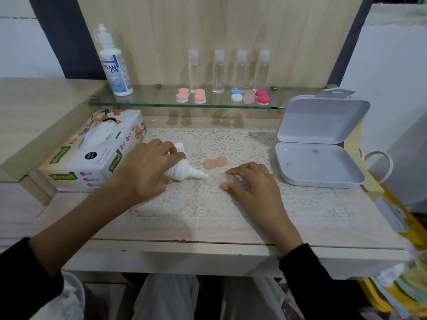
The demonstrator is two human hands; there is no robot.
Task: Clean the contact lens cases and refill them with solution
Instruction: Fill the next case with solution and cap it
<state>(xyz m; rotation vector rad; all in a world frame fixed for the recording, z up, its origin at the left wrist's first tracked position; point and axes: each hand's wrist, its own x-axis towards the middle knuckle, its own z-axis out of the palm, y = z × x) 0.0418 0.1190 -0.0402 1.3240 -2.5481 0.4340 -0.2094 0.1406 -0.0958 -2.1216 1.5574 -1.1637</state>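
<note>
My left hand (pixel 144 168) grips a small white solution bottle (pixel 184 170), tipped on its side with the nozzle pointing right. The nozzle tip sits over the left well of a clear lens case (pixel 213 180) lying on the lace mat. My right hand (pixel 250 181) holds the case's right end between thumb and fingers and hides that part. Two peach caps (pixel 215 163) lie on the mat just behind the case. A small white cap (pixel 180 147) stands behind my left hand.
A glass shelf (pixel 143 101) carries a large solution bottle (pixel 114 63), several clear bottles (pixel 218 70) and several closed lens cases (pixel 248 97). A tissue box (pixel 92 153) stands at the left. An open grey box (pixel 320 148) sits at the right.
</note>
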